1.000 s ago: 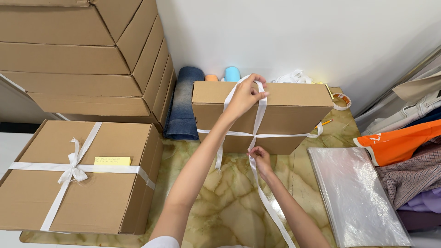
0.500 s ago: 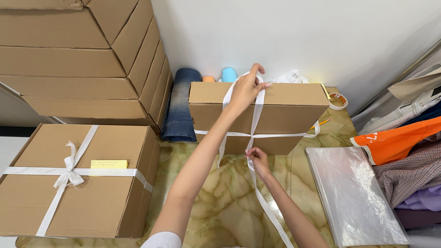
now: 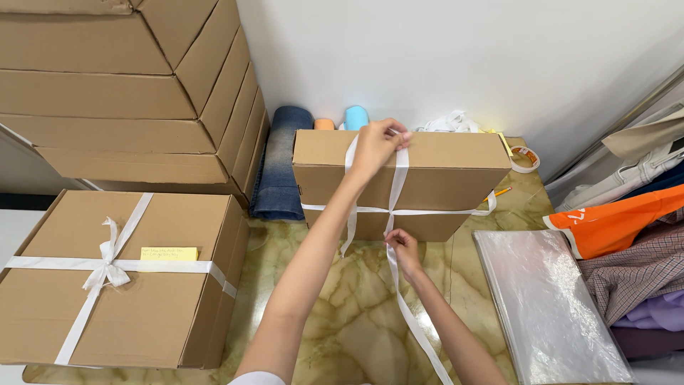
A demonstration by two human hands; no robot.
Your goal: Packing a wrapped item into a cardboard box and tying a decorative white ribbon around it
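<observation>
A brown cardboard box [image 3: 456, 178] stands on edge on the marble table, with white ribbon [image 3: 396, 187] crossed over its front. My left hand [image 3: 377, 146] rests on the box's top edge and pinches the ribbon there. My right hand [image 3: 403, 249] is at the box's lower front and grips the ribbon strand that trails down toward me. A loose ribbon end hangs beside my left forearm.
A ribbon-tied box [image 3: 114, 278] with a yellow note sits at the left. Flat cartons [image 3: 121, 85] are stacked behind it. Folded jeans [image 3: 281, 164], tape roll [image 3: 525, 158], pencil [image 3: 499, 192], plastic bags [image 3: 548, 306] and folded clothes [image 3: 627, 235] surround the marble table [image 3: 342, 314].
My left hand shifted slightly left along the box top with the ribbon. My right hand stayed low on the trailing strand.
</observation>
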